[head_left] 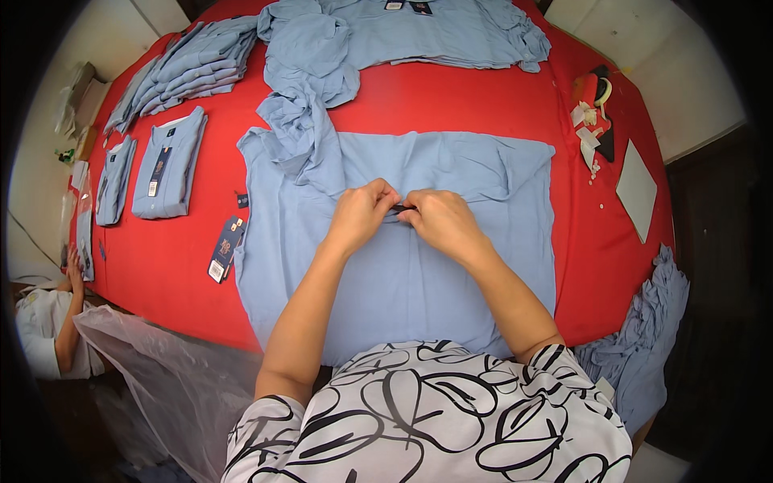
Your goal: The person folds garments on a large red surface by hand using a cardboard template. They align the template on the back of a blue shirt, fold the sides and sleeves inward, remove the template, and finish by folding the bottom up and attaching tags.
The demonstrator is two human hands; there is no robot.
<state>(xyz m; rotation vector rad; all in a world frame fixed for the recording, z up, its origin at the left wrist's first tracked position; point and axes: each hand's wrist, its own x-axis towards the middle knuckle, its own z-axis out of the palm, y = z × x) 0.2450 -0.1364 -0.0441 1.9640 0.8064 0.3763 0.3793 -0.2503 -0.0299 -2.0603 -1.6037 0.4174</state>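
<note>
A light blue shirt (419, 282) lies spread out in front of me, its near end reaching my body. Over its middle, my left hand (362, 216) and my right hand (445, 224) meet, fingertips pinched on the fabric. A small dark piece (398, 209), possibly a label, shows between the fingertips; its exact kind is unclear. One bunched blue part, seemingly a sleeve (294, 133), is folded over the upper left of the shirt. Dark hang tags (226, 249) lie at the shirt's left edge.
Folded shirts (173, 165) and a stack (201, 64) sit left on the red-covered table (386, 105). More blue garments (435, 36) lie at the far side. Right are tape (602, 90), scraps and a white card (636, 191). Another person's arm (72, 310) shows at left.
</note>
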